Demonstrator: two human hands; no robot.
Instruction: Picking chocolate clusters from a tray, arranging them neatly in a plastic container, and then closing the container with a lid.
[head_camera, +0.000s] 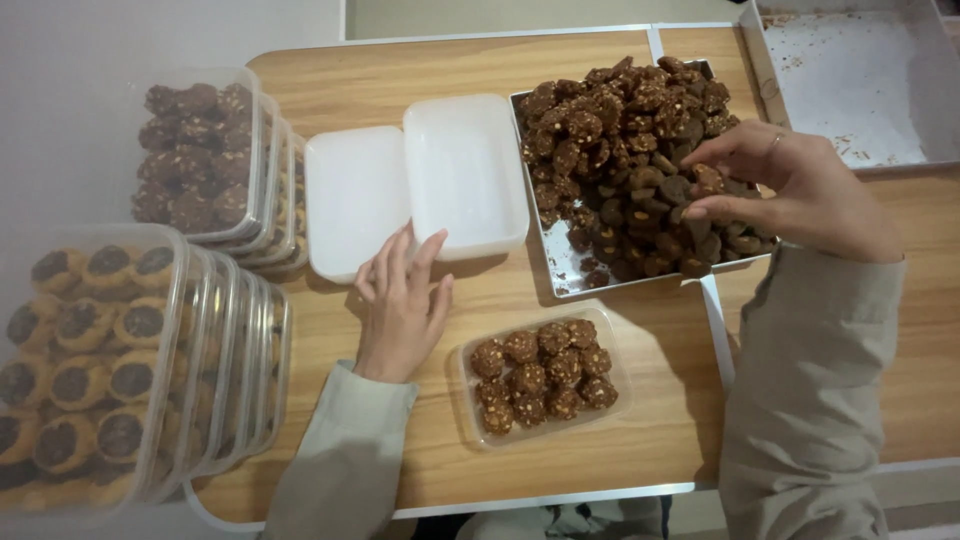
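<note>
A metal tray (562, 270) at the middle right is heaped with small brown nut-studded cookies (610, 130). My right hand (790, 190) reaches over the heap's right side, its fingertips pinched on a cookie (708, 178). In front of the tray lies a clear shallow container (620, 385), partly filled with rows of the same cookies. My left hand (402, 305) rests flat on the wooden table (400, 80) with fingers spread, holding nothing, just below two white plastic lids (420, 185).
Stacked clear containers of dark cookies (200, 150) stand at the back left. More stacked containers of round chocolate-centred tarts (90, 340) fill the front left. An emptied metal tray with crumbs (850, 80) sits at the back right.
</note>
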